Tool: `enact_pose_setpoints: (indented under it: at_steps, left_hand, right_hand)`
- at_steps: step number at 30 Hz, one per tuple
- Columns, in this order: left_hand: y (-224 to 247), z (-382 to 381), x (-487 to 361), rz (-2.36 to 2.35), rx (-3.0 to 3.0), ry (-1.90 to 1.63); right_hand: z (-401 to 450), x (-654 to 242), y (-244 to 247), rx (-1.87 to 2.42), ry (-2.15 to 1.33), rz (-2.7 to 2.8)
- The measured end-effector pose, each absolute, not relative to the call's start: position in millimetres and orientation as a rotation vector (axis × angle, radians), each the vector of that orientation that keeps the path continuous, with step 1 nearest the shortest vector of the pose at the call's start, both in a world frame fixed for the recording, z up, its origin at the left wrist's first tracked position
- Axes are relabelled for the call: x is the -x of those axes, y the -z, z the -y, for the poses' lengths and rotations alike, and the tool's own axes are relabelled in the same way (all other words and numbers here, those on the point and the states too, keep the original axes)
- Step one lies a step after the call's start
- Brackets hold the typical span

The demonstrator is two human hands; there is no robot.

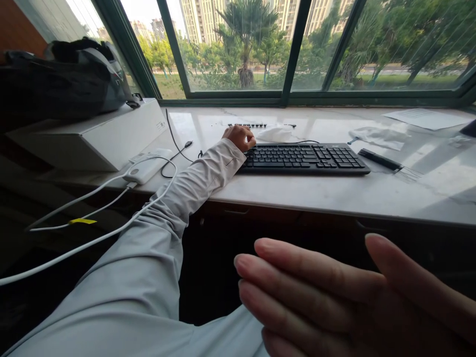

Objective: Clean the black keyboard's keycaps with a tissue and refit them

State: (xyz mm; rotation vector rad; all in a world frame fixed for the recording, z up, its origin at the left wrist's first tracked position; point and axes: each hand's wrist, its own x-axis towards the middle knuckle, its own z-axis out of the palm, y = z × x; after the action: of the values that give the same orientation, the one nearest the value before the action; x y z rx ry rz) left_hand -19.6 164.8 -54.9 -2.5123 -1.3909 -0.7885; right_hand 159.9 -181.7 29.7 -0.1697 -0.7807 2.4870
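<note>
Left hand (241, 137) was curled loosely at the black keyboard's (303, 158) 9 o'clock corner, touching it, not clamping anything. Right hand (349, 302) hovered flat and empty at 6 o'clock. Keyboard sat on the marble sill (334, 196).

You've got bare sill in front of keyboard (303, 158); white box (92, 136) blocks left, tissue (275, 134) crowds behind, pen (379, 160) on rt.

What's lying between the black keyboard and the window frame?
In the head view, a crumpled white tissue and a row of small dark keycaps lie on the sill behind the keyboard, near the left hand.
</note>
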Motion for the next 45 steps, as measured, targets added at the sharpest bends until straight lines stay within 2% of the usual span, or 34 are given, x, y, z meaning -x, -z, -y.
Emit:
enact_pose_setpoints:
  at_steps: [22,32,45]
  left_hand:
    - [58,-170,22,1.371,2.488,0.798]
    - [60,-172,24,1.384,2.501,0.776]
    - [58,-168,22,1.398,2.513,0.763]
  right_hand:
    - [181,-162,-34,-0.011,-2.563,0.52]
    - [188,-156,-39,0.089,-2.478,0.383]
    - [194,-162,-51,0.255,-2.401,0.605]
